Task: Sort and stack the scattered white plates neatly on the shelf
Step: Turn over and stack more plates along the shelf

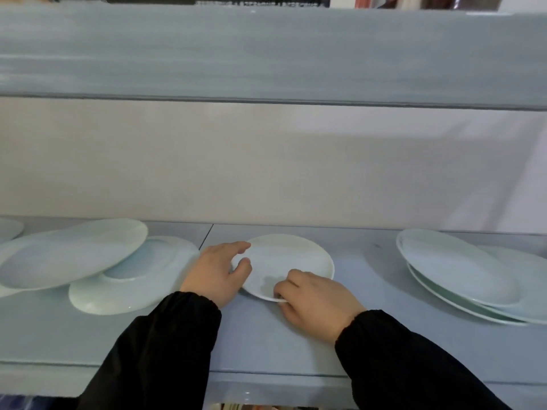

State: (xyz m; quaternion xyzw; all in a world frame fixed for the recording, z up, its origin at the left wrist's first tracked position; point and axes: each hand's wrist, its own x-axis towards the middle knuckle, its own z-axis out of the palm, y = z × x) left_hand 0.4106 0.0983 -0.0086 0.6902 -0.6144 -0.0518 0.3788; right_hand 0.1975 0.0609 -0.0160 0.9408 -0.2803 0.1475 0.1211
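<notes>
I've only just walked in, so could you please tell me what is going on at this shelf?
A person in black sleeves is sorting white plates on a pale blue shelf. Both hands are on the small middle plate: the left hand at its left rim, the right hand gripping its near edge. A loose, tilted left pile and an overlapping right pile are not yet neatly stacked.

White characters on dark sign (266, 0) at top, cropped, unreadable

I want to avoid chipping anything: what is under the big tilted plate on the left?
The tilted plate leans on the rim of another white plate lying flat on the shelf. A further rim shows at its left edge. Whatever else sits beneath is covered.
</notes>
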